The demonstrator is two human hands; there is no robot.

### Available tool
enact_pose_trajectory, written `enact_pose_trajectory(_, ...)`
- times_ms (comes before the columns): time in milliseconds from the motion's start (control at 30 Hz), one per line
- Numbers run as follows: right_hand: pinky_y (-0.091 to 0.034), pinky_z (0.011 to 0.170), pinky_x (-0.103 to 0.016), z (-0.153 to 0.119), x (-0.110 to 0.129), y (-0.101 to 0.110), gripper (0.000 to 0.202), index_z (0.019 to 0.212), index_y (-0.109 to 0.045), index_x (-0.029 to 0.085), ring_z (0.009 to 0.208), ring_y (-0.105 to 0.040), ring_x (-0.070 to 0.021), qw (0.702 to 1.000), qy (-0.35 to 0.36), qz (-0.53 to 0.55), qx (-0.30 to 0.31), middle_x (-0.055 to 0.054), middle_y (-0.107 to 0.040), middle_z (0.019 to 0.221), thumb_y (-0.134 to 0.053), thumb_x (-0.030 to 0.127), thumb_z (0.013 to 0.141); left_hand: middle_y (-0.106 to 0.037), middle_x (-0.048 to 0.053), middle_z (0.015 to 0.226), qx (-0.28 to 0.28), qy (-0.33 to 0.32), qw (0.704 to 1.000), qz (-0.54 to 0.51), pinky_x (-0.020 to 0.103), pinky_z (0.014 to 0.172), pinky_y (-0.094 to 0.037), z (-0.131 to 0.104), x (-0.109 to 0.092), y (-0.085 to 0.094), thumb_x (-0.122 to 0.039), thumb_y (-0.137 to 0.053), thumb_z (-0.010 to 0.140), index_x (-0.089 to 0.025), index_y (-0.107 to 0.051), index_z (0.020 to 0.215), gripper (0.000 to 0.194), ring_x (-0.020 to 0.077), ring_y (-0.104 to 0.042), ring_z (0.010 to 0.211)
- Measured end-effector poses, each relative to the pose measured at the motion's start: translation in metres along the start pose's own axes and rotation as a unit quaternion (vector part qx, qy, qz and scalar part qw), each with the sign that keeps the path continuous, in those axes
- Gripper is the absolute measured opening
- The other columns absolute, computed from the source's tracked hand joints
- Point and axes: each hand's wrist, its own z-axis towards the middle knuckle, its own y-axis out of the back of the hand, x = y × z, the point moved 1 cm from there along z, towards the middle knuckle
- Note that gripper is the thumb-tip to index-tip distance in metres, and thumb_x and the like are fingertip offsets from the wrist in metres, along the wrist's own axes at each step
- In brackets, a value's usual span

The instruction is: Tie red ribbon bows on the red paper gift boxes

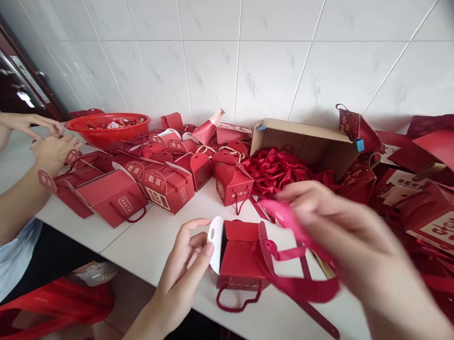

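In front of me on the table stands a small red gift box point(240, 257) with rounded end flaps and a red cord handle point(238, 307) hanging at its front. My left hand point(186, 267) pinches the left flap, whose white inner side shows, between thumb and fingers. Above the box's right side, my right hand point(327, 221) is blurred by motion and grips a pink-red ribbon point(283, 215). Ribbon also loops down beside the right flap, with a knot point(270, 248) at that flap. A dark red strap point(318, 319) lies on the table to the right.
Several closed red gift boxes point(167, 185) crowd the left and back. A cardboard carton point(304, 136) spills red ribbons point(279, 170). A red basin point(107, 127) holds small wrapped pieces. At left are another person's hands point(55, 142). More red boxes and bags point(439, 216) pile up right.
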Motion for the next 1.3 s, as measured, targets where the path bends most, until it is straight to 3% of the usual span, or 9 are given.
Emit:
enact_pose_trajectory(100,-0.037,0.100,-0.039,0.031,0.002,-0.038,0.024,0.068,-0.058,0.021,0.126,-0.046,-0.0262,0.993,-0.027,-0.067,0.095,-0.007,-0.057,0.120,-0.054,0.033,0.089,-0.065,0.005,0.100,-0.001,0.007,0.999,-0.032,0.030,0.077,-0.049,-0.001,0.003,-0.006,-0.044,-0.048,0.092,-0.026,-0.043,0.120,0.033,0.0186,-0.062,0.083)
enact_pose_trajectory(200,-0.028,0.108,-0.045,0.039,-0.009,-0.052,0.025,0.066,-0.056,0.020,0.134,-0.036,-0.0266,0.983,-0.055,-0.111,0.134,-0.007,-0.057,0.121,-0.052,0.028,0.089,-0.065,0.005,0.095,0.007,0.007,1.000,-0.025,0.032,0.080,-0.050,-0.001,0.007,-0.008,-0.045,-0.046,0.093,-0.025,-0.043,0.122,0.035,0.0194,-0.061,0.082)
enact_pose_trajectory(433,-0.028,0.106,-0.045,0.037,-0.015,-0.044,0.026,0.063,-0.052,0.020,0.133,-0.037,-0.0249,0.979,-0.091,-0.120,0.135,-0.006,-0.056,0.124,-0.052,0.026,0.088,-0.060,0.004,0.090,0.051,-0.011,0.999,0.003,0.034,0.080,-0.050,0.003,0.011,-0.003,-0.046,-0.043,0.095,-0.025,-0.040,0.126,0.037,0.0189,-0.059,0.080)
enact_pose_trajectory(700,-0.026,0.106,-0.050,0.035,-0.020,-0.057,0.024,0.067,-0.056,0.020,0.133,-0.039,-0.0268,0.973,-0.043,-0.165,0.155,-0.008,-0.060,0.117,-0.051,0.026,0.090,-0.061,0.002,0.084,0.025,-0.004,1.000,-0.012,0.032,0.074,-0.048,-0.001,0.007,-0.011,-0.049,-0.044,0.093,-0.025,-0.042,0.121,0.037,0.0188,-0.059,0.077)
enact_pose_trajectory(833,-0.027,0.104,-0.049,0.033,-0.022,-0.062,0.020,0.071,-0.057,0.020,0.130,-0.041,-0.0259,0.971,-0.024,-0.175,0.162,-0.008,-0.061,0.114,-0.051,0.023,0.090,-0.054,0.000,0.073,0.075,0.001,0.997,0.031,0.030,0.070,-0.045,0.006,0.003,-0.009,-0.052,-0.035,0.096,-0.022,-0.048,0.095,0.032,0.0172,-0.054,0.070)
enact_pose_trajectory(933,-0.027,0.104,-0.048,0.034,-0.021,-0.060,0.018,0.075,-0.059,0.021,0.131,-0.041,-0.0248,0.970,-0.021,-0.179,0.162,-0.007,-0.060,0.115,-0.050,0.024,0.091,-0.047,-0.001,0.070,0.100,-0.034,0.993,0.059,0.028,0.067,-0.041,0.013,0.000,-0.005,-0.050,-0.035,0.096,-0.021,-0.044,0.075,0.038,0.0153,-0.048,0.067)
enact_pose_trajectory(1133,-0.026,0.105,-0.049,0.032,-0.020,-0.060,0.018,0.077,-0.059,0.021,0.131,-0.040,-0.0249,0.968,-0.013,-0.189,0.164,-0.007,-0.059,0.118,-0.050,0.024,0.091,-0.033,-0.004,0.063,0.074,-0.052,0.989,0.116,0.024,0.054,-0.030,0.021,-0.007,-0.005,-0.044,-0.041,0.094,-0.020,-0.040,0.067,0.036,0.0121,-0.033,0.058)
enact_pose_trajectory(1233,-0.027,0.105,-0.049,0.031,-0.020,-0.060,0.018,0.078,-0.060,0.021,0.131,-0.039,-0.0256,0.966,-0.006,-0.198,0.167,-0.007,-0.059,0.117,-0.050,0.026,0.092,-0.035,-0.004,0.060,0.065,-0.047,0.984,0.161,0.023,0.052,-0.030,0.023,-0.004,-0.007,-0.037,-0.042,0.091,-0.021,-0.041,0.065,0.031,0.0116,-0.035,0.055)
enact_pose_trajectory(1300,-0.028,0.105,-0.049,0.033,-0.019,-0.056,0.016,0.080,-0.061,0.022,0.129,-0.041,-0.0273,0.963,0.003,-0.222,0.153,-0.007,-0.058,0.119,-0.051,0.029,0.091,-0.039,-0.004,0.057,0.034,-0.036,0.967,0.251,0.023,0.052,-0.031,0.025,0.004,-0.001,-0.032,-0.045,0.087,-0.021,-0.041,0.062,0.028,0.0119,-0.038,0.053)
